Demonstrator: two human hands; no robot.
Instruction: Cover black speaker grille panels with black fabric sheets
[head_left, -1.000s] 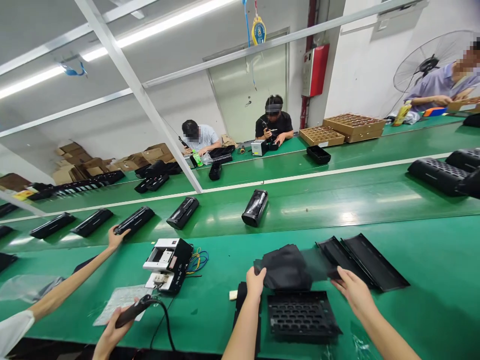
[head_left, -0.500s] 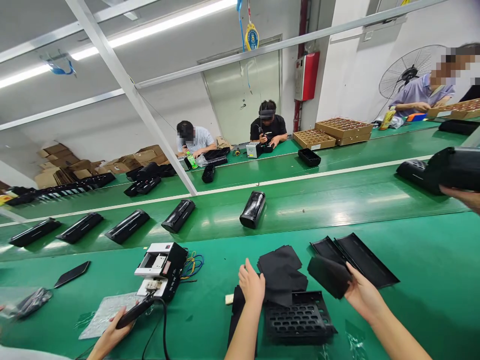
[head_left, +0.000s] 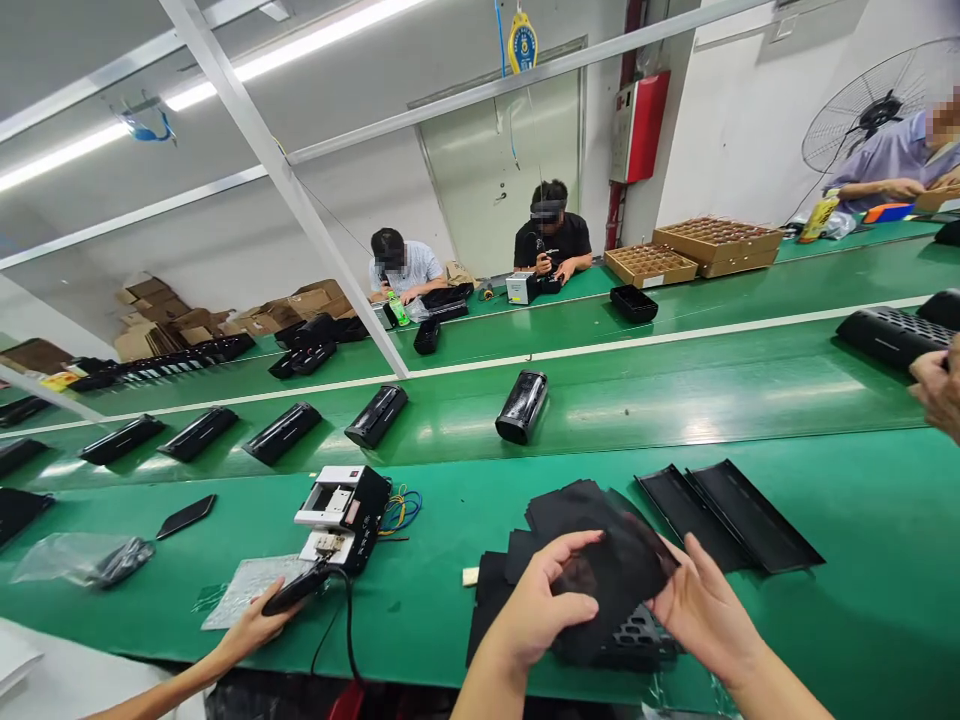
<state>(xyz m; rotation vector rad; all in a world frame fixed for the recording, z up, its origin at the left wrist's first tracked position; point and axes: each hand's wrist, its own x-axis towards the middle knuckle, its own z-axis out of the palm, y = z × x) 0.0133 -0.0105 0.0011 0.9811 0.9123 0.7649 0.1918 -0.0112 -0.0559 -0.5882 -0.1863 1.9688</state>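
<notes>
Bench [head_left: 892, 530] stretches green from two dark trays [head_left: 761, 520] to view's right edge. Perforated panel [head_left: 643, 633] mostly hidden behind black sheet [head_left: 639, 556], held up in my right fingers [head_left: 703, 562]; left fingers [head_left: 576, 608] parted at sheet's left side, I can't tell if they touch.

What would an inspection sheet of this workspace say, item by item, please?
Surface: green bench, partly covered by parts.
Work pieces: thin black sheet overlapping a perforated part in view; two black panels lie farther back.
Clutter: clear plastic bag at picture left.
Hands: right hand grips the sheet; left hand is at it, grip unclear.
Cables: black cable by a co-worker's hand; coloured wires beside a machine.
Surroundings: co-workers across the bench.
</notes>
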